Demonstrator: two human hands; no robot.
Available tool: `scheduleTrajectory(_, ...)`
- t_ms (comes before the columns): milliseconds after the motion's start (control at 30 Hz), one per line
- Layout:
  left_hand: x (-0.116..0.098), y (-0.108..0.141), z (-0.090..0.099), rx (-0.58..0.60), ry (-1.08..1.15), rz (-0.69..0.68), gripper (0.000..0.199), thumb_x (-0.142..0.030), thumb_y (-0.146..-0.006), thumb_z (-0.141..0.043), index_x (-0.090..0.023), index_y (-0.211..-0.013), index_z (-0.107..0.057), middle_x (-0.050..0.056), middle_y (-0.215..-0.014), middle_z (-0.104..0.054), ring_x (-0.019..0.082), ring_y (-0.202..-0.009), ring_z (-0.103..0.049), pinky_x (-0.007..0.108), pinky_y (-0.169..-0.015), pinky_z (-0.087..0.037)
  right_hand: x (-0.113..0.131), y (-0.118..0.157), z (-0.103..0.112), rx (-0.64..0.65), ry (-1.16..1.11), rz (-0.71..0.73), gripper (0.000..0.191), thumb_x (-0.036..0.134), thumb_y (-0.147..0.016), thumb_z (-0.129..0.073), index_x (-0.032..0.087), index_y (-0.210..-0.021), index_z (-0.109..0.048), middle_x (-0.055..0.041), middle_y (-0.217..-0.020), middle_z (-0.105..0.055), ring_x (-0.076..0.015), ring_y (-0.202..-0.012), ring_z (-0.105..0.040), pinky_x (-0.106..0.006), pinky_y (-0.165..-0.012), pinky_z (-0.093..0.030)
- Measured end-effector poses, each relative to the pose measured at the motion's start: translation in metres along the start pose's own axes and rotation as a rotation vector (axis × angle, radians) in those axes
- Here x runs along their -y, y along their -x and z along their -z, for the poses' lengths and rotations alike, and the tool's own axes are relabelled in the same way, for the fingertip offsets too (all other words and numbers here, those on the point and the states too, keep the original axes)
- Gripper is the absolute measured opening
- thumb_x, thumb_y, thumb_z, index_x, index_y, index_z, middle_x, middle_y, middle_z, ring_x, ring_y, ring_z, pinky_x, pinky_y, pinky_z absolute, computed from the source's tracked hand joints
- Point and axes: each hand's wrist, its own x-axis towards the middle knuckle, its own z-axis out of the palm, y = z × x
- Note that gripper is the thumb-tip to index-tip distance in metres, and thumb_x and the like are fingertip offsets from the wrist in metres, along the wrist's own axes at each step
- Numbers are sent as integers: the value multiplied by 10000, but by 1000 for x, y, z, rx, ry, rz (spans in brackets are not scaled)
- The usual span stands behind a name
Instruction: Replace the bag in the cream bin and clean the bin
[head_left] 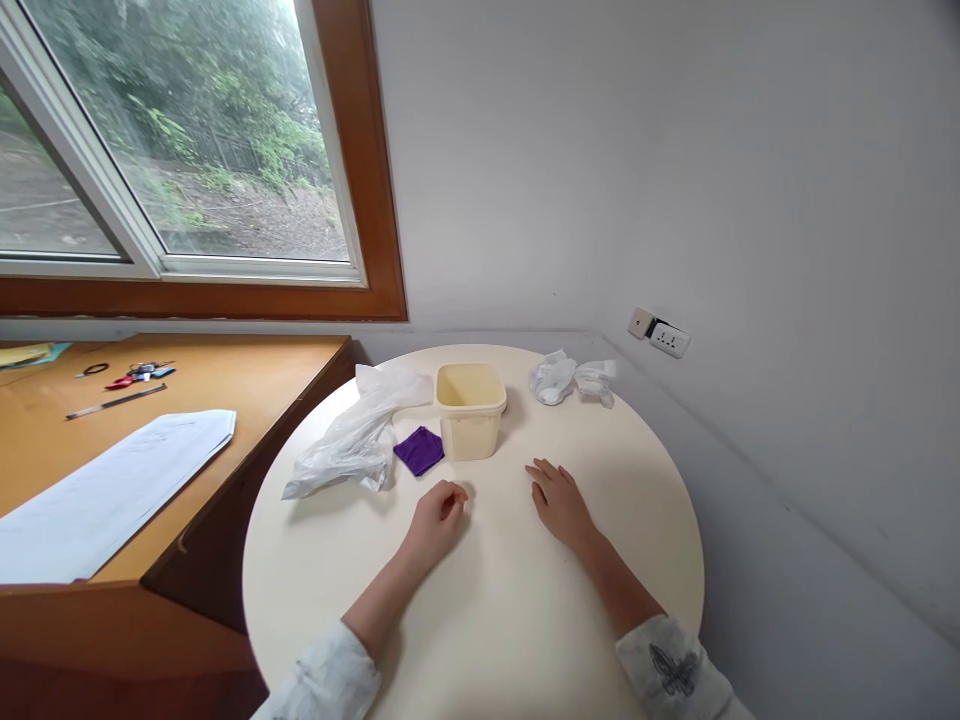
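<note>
My left hand [440, 511] rests on the round cream table [480, 640] with its fingers curled in, and nothing shows in it. Just beyond it lies a folded purple cloth [419, 451]. To the right of the cloth stands an upright square cream plastic tub [472, 425], its top uncovered and its floor out of sight. Palm down, my right hand [559, 500] has its fingers stretched out at the tabletop, right of the tub and apart from it. A crumpled white plastic bag [352, 430] spreads left of the tub and the cloth.
Two bunched white plastic bags [553, 378] sit at the table's far right, by the wall. On the left, a wooden desk [285, 370] holds paper sheets [127, 490], a pen [116, 401] and keys [142, 374]. A wall socket [670, 340] is at right.
</note>
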Motion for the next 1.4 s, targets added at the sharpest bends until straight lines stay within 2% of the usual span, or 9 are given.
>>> scheduleTrajectory(133,3,18,17,32,-132,-91,125,-184,-744,-477,-194,-782,-596,54,-870,-551,169,-744,-536,279,-672,-424,15,18,4,33,32,118,417,282,-903,-306,213,-1281,-470,-64,-1379,-422,-203,-1299,-329,-414,-1083,-216)
scheduleTrajectory(267,10,37,33,33,-436,-229,298,-232,-830,-442,-232,-1114,-533,102,-1198,-480,230,-1108,-477,376,-925,-408,29,37,13,18,111,240,500,363,-905,-332,267,-1393,-278,-34,-1472,-248,-222,-1362,-176,-456,-1101,-158)
scheduleTrajectory(367,15,47,40,-2,-676,-327,473,-295,-859,-437,-286,-1326,-364,82,-1403,-322,287,-1298,-284,504,-1045,-268,34,46,19,-4,160,277,555,398,-902,-334,286,-1421,-171,-26,-1501,-138,-248,-1375,-96,-497,-1098,-137)
scheduleTrajectory(467,15,51,40,12,-846,-387,570,-345,-875,-419,-298,-1405,-216,60,-1491,-165,322,-1359,-134,578,-1071,-122,36,49,21,-9,178,291,583,431,-894,-343,297,-1425,-143,-29,-1510,-72,-281,-1374,-71,-532,-1087,-134)
scheduleTrajectory(600,15,50,37,62,-941,-402,604,-405,-883,-390,-306,-1422,-135,48,-1517,-42,325,-1369,-77,573,-1070,-109,36,48,21,33,173,312,618,494,-881,-336,301,-1427,-120,-38,-1512,-25,-307,-1372,-38,-556,-1079,-117)
scheduleTrajectory(733,16,50,35,82,-988,-400,612,-438,-887,-367,-310,-1425,-104,47,-1517,-16,320,-1372,-68,556,-1075,-99,37,48,21,80,163,306,633,534,-876,-309,311,-1428,-91,-29,-1512,18,-301,-1373,8,-550,-1085,-79)
scheduleTrajectory(867,20,48,34,89,-1005,-378,613,-480,-883,-349,-311,-1424,-114,35,-1514,-67,320,-1368,-96,536,-1082,-94,39,47,22,170,142,273,630,558,-874,-281,322,-1425,-89,-16,-1512,5,-276,-1376,15,-526,-1093,-42)
scheduleTrajectory(1033,26,45,34,258,-1013,-398,576,-507,-889,-312,-371,-1409,-103,11,-1492,-183,279,-1349,-212,528,-1078,-118,42,42,25,355,98,244,576,590,-876,-213,372,-1406,-157,23,-1505,-86,-214,-1380,-71,-476,-1106,-41)
scheduleTrajectory(1400,26,45,34,291,-1011,-350,568,-514,-894,-290,-382,-1406,-82,9,-1496,-144,285,-1357,-184,542,-1070,-133,45,43,29,376,85,214,593,614,-865,-186,367,-1403,-182,25,-1505,-77,-203,-1381,-63,-456,-1106,-19)
